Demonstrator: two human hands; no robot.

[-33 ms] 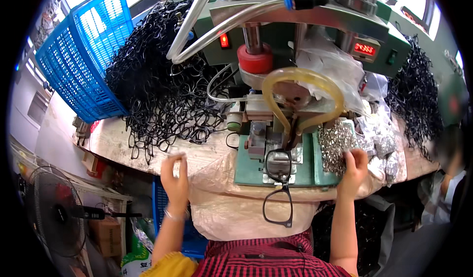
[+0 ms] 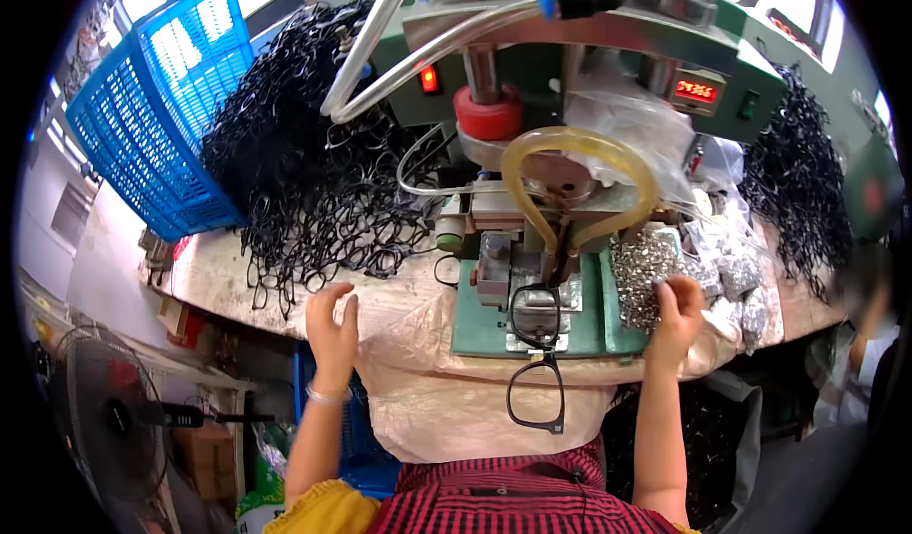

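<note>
Left hand (image 2: 332, 330) hovers open near black frames (image 2: 304, 182), right hand (image 2: 676, 311) dips fingers into metal parts (image 2: 641, 263); best to pinch just one piece.

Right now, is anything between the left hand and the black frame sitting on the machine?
Nothing visible blocks it. The left hand hovers over the bare bench edge; between it and the frame lie only the plastic sheet and the green base plate, both flat.
</note>
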